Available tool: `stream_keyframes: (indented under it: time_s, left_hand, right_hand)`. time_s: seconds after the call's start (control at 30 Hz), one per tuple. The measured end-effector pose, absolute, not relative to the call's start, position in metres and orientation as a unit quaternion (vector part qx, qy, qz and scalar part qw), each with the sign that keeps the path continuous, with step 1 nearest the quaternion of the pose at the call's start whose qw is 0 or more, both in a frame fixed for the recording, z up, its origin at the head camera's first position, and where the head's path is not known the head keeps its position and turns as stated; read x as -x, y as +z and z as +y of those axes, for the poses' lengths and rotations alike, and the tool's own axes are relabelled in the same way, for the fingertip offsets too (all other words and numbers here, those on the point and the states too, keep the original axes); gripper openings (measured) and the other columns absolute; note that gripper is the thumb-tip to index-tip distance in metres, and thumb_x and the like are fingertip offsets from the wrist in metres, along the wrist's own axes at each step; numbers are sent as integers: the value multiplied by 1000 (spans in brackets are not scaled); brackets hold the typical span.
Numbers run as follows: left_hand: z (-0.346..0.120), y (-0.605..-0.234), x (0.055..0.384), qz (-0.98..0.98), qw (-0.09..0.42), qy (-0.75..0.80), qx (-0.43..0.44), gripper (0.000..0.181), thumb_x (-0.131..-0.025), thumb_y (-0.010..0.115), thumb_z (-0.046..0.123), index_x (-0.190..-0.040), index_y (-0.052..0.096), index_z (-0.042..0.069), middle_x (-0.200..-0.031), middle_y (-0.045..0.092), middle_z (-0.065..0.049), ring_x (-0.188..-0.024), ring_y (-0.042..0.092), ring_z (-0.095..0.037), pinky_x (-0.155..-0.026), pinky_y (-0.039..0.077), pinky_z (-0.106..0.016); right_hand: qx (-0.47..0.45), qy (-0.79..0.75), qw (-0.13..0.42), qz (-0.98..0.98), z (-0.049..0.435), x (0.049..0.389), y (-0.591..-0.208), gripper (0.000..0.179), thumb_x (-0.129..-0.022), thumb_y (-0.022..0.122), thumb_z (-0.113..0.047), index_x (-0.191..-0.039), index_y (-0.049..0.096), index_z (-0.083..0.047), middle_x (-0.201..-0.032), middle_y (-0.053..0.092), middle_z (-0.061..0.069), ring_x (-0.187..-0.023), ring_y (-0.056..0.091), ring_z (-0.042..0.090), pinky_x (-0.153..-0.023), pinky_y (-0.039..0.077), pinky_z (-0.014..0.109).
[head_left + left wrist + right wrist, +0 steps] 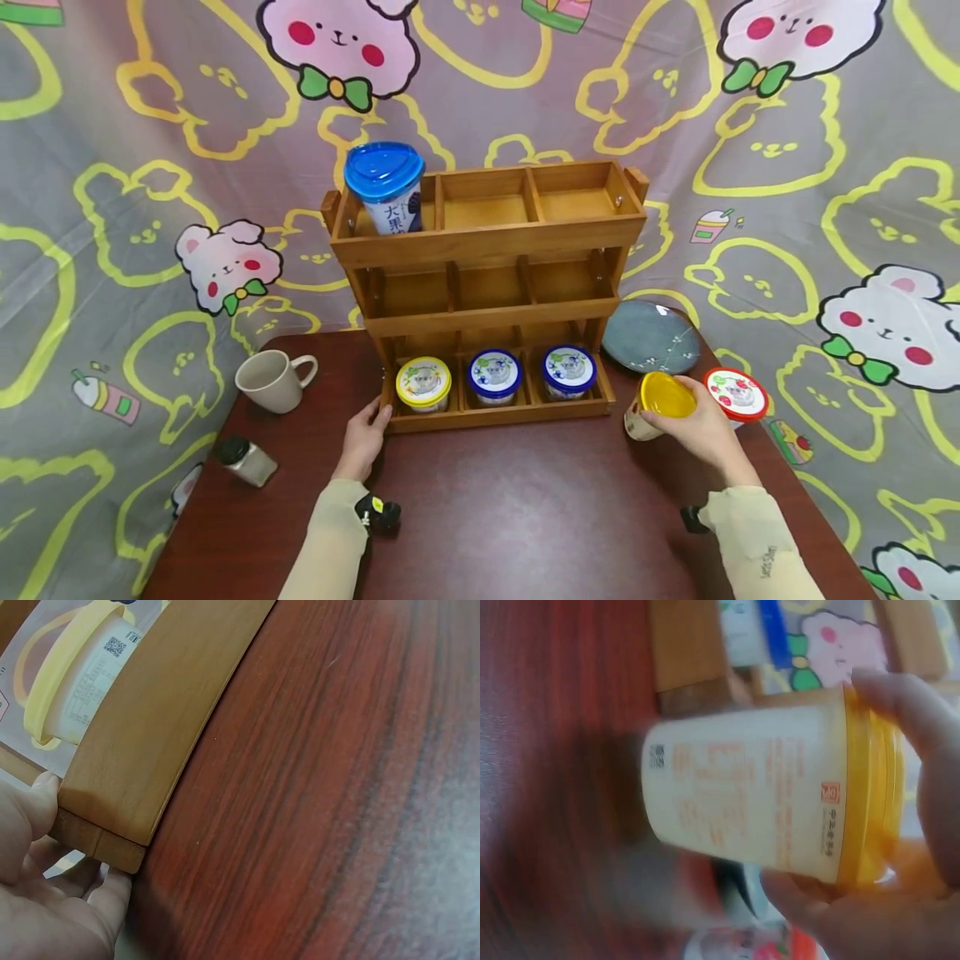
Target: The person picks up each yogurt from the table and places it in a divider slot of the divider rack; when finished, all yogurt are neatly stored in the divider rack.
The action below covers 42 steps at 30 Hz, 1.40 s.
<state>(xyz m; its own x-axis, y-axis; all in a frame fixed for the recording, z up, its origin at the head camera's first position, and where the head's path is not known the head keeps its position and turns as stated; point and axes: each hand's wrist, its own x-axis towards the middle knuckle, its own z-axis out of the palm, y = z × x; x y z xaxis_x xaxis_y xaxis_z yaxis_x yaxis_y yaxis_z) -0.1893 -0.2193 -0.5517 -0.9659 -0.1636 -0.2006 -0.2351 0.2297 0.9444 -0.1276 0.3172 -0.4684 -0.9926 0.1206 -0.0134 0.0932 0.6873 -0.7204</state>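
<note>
My left hand (363,439) grips the lower left front corner of a three-tier wooden rack (487,243), with the thumb on one side of the corner and fingers on the other. In the right wrist view, a white paper cup (742,791) with a yellow lid is held around its lid end by my right hand (701,423). That cup is tilted, to the right of the rack. The bottom tier holds a yellow-lidded tub (423,382) and two blue-lidded tubs, one in the middle (495,375) and one at right (568,371).
A blue-lidded cup (386,185) stands in the top left compartment. Right of the rack are a grey-blue plate (648,333) and a red-lidded tub (738,392). At left stand a beige mug (270,383) and a dark-capped shaker (249,462). Patterned cloth (487,100) hangs behind.
</note>
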Motion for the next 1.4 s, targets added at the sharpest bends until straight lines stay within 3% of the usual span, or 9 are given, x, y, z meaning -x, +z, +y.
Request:
stream_keyframes:
  time_s: [0.37,0.53,0.77,0.9,1.2,1.4]
  left_hand:
    - [-223,-549,189,786,28,604,129,57,-105,51,28,-152,36,0,-155,36,-19,-143,28,-34,-116,25,-51]
    - [-223,-549,189,789,16,602,120,54,-105,50,24,-150,37,-2,-154,37,-21,-143,29,-35,-116,25,-49]
    - [-223,-549,189,790,15,601,118,53,-105,51,23,-150,38,-3,-154,36,-22,-143,27,-36,-116,25,-50]
    - [-222,-547,188,791,23,600,118,55,-105,52,25,-151,37,-2,-154,35,-22,-144,26,-37,-116,24,-52]
    - [-219,-550,184,790,15,603,111,53,-105,52,23,-149,39,-2,-153,37,-23,-143,27,-37,-116,24,-51]
    - [-218,-550,184,792,16,601,106,54,-105,52,24,-150,38,-3,-152,37,-23,-142,28,-38,-115,25,-53]
  right_hand:
    - [-17,418,-12,-908,327,111,-397,87,-86,78,-40,-152,30,-11,-128,48,20,-105,50,35,-75,53,28]
    - [-55,408,-8,-911,320,107,-343,86,-86,79,-34,-153,30,-14,-129,46,19,-105,49,34,-72,54,26]
    - [-120,394,15,-911,307,114,-265,79,-83,82,-17,-148,39,-25,-124,51,4,-98,53,22,-74,53,21]
    - [-161,378,31,-911,295,125,-221,79,-81,82,-10,-147,41,-26,-122,50,2,-97,52,21,-72,53,20]
    - [-203,343,27,-917,256,158,-138,78,-85,80,-17,-149,38,-29,-123,50,5,-100,48,26,-70,49,21]
    - [-227,319,6,-920,216,194,-101,81,-84,81,-28,-151,35,-28,-128,48,5,-105,47,24,-77,46,24]
